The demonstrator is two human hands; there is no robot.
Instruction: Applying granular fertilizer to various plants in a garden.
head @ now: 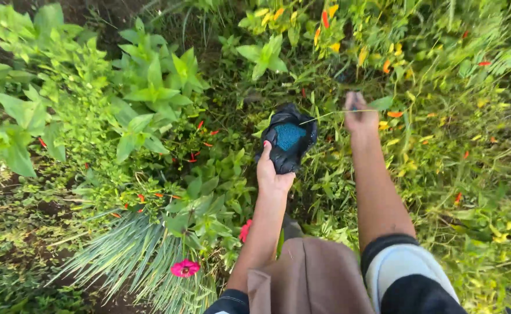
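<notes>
The left hand (pixel 274 174) holds a black bag (pixel 289 139) by its lower edge, grip closed on the plastic, mouth turned up and open. Inside shows a blue heap (pixel 290 136), too blurred to tell what it is. The bag sits at arm's length over the plants, just left of the right hand.

The right hand (pixel 360 113) reaches further out into the chilli plants (pixel 348 35); its fingers are pinched narrow on something at a thin green stem (pixel 337 112) that runs across to the bag. The hand is blurred, so I cannot tell whether it holds a pod or only the stem. Orange and red pods (pixel 325 18) hang above and around it, and more lie scattered to the right.

A pink flower (pixel 184 268) and a spiky tuft of grass (pixel 133 256) stand near the person's feet, well apart from both hands. Broad-leaved shrubs (pixel 150 87) fill the left.

Risks, as I judge them:
1. The bag is held by 1 edge only; if the grip loosens or the bag tilts, the blue contents could spill into the undergrowth.
2. A hard pull on the stem could snap a branch rather than free 1 pod.
3. The stem crossing the bag's mouth could snag it.
</notes>
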